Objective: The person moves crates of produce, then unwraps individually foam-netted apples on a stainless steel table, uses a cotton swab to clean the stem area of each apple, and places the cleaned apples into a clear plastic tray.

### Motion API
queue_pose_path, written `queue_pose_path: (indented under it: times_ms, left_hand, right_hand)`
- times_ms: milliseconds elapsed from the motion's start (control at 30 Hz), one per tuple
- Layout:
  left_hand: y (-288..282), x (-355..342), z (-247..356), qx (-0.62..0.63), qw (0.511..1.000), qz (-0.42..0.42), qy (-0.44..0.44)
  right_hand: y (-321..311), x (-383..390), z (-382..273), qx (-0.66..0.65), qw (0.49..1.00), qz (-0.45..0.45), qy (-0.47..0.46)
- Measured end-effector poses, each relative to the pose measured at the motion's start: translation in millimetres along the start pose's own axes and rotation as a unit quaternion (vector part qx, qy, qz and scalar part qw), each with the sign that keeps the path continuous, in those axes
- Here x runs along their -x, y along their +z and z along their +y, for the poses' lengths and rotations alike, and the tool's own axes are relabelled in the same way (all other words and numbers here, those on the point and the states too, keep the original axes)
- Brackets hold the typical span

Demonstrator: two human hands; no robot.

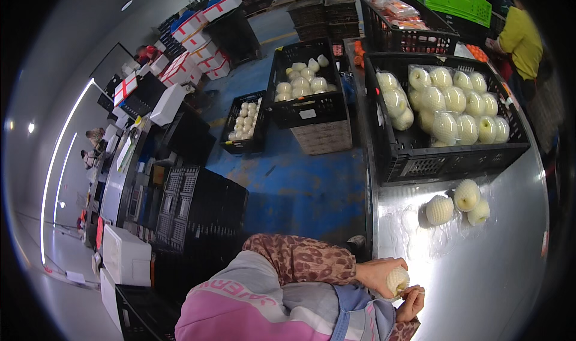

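Note:
My left hand (377, 275) is closed round a pale pear (396, 279) that wears a white foam net. My right hand (411, 303) is right beside it, fingers bent and pinching at the edge of the net. On the metal table (510, 221), beyond my hands, lie three more netted pears, among them a separate pear (440, 210) and an upper pear (467, 195). Clear plastic film (420, 233) is spread beneath and around them.
A large black crate (444, 162) on the table holds netted pears in clear packs. Floor-side, a black crate (309, 114) on a stack and a lower crate (240, 144) hold more pears. Dark stacked crates (204, 209) stand left. A person in yellow (522, 38) is at the far right.

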State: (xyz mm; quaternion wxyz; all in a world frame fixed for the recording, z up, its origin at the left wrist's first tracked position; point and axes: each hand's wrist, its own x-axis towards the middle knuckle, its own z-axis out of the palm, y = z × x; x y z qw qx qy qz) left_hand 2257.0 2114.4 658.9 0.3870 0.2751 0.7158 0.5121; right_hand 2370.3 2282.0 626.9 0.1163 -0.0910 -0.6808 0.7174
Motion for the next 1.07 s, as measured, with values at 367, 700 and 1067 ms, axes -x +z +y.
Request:
queue_pose_path:
  times_ms: [367,700,1067]
  left_hand:
    - [-3,-7,5,0.075,0.997,-0.023,-0.022]
    - [-1,-27,22,0.201,0.979,-0.03,0.023]
    - [5,-31,32,0.136,0.979,-0.076,0.13]
  right_hand:
    - [-2,2,-10,0.0,0.992,0.105,-0.069]
    - [-25,15,-24,0.115,0.965,0.225,-0.063]
    - [-5,21,-3,-0.108,0.979,0.157,0.068]
